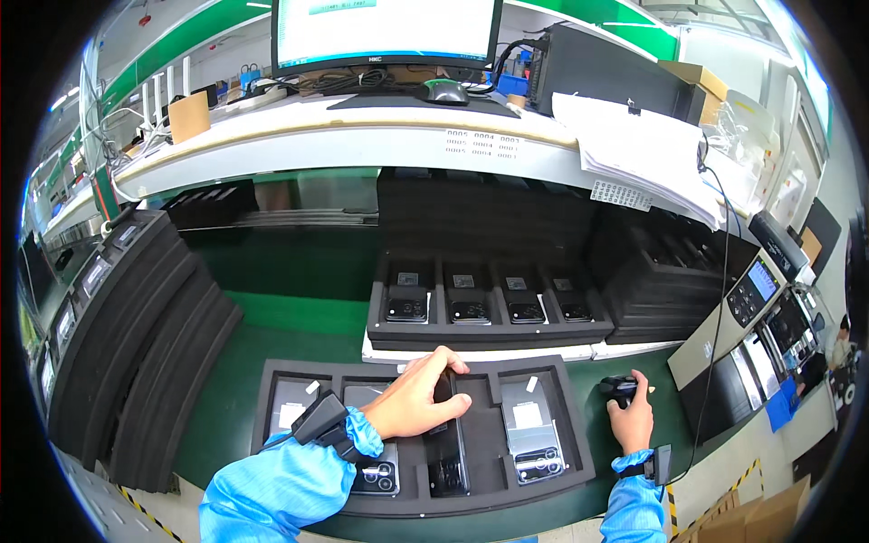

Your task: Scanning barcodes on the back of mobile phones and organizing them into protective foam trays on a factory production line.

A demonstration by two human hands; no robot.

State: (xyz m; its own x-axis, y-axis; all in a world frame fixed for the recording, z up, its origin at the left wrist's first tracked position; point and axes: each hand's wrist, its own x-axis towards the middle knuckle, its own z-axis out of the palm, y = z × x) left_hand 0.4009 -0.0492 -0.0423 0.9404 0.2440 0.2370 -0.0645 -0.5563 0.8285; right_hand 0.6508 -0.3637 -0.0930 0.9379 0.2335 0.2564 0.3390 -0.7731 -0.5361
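Note:
A black foam tray [579,462] lies before me on the green table, with smartphones in its slots. My left hand [418,398] reaches over it, thumb and fingers closed around the upper part of a dark smartphone [446,457]. That phone stands tilted on its long edge in its slot. To its right, a grey smartphone [529,421] lies camera side up with a white label. Another phone [377,477] is partly covered by my left wrist. Beside the tray, my right hand [632,421] is closed on a small black handheld device [619,387], its exact kind unclear.
Behind stands a second foam tray [493,333] with several phones. Tall stacks of foam trays rise at left [136,353] and at far right [665,281]. A label printer [724,317] stands right. Above, a shelf [362,145] carries a monitor [389,32], mouse and papers; a cable hangs down.

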